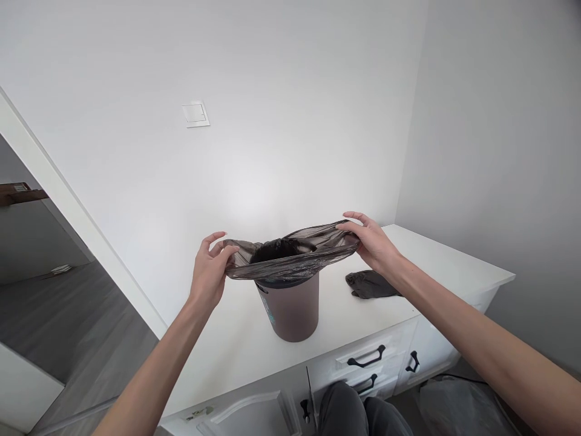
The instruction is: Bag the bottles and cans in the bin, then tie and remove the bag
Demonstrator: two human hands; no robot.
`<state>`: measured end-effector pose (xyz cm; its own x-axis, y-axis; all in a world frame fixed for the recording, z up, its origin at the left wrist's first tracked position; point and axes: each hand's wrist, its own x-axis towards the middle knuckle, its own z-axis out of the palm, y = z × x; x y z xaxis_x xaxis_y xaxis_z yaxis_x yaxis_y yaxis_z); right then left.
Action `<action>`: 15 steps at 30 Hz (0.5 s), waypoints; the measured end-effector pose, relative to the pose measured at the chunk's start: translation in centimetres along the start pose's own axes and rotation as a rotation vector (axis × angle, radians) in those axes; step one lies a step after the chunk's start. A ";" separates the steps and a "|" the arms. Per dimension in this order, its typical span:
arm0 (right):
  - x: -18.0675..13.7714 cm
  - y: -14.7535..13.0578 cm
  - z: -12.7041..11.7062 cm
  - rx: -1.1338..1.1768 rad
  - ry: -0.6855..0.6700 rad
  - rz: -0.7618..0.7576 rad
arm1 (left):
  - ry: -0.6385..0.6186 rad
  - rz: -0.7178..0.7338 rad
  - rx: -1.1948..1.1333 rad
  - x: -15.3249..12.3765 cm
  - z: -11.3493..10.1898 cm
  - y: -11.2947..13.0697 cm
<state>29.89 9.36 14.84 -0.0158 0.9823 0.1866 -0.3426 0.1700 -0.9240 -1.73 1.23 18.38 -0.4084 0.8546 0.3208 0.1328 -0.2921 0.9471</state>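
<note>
A brownish trash can (296, 312) stands upright on the white cabinet top. Over its mouth a thin black trash bag (290, 266) is stretched wide, its edge pulled out past both sides of the rim. My left hand (209, 266) pinches the bag's left edge between thumb and fingers. At the opposite side my right hand (370, 241) grips the bag's right edge, thumb on top. The middle of the bag sags into the can, whose inside is mostly hidden.
Another crumpled black bag (370, 284) lies right of the can, partly behind my right forearm. The white cabinet (245, 354) has dark handles along its front. A light switch (195, 114) is on the wall behind. At lower right sits a pale plastic bag (460, 406) on the floor.
</note>
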 end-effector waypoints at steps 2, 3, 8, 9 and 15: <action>0.6 -0.3 -0.1 -0.029 -0.007 0.006 | -0.015 -0.062 0.039 0.7 -0.1 0.7; 1.0 -0.4 -0.1 -0.058 -0.018 0.020 | -0.046 -0.113 0.061 1.2 -0.1 0.9; 1.8 -1.4 0.0 -0.433 0.004 -0.104 | -0.254 -0.295 0.124 3.9 0.0 1.6; 1.6 -1.6 0.0 -0.520 0.025 -0.189 | -0.236 -0.285 0.124 4.1 0.0 1.6; -1.3 -2.0 -0.3 -0.650 0.172 -0.519 | -0.050 0.058 0.039 2.3 -0.4 0.4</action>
<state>30.87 7.76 16.33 0.1554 0.7566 0.6352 0.3422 0.5619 -0.7531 -2.97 2.90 19.51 -0.3536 0.8572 0.3745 0.1902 -0.3261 0.9260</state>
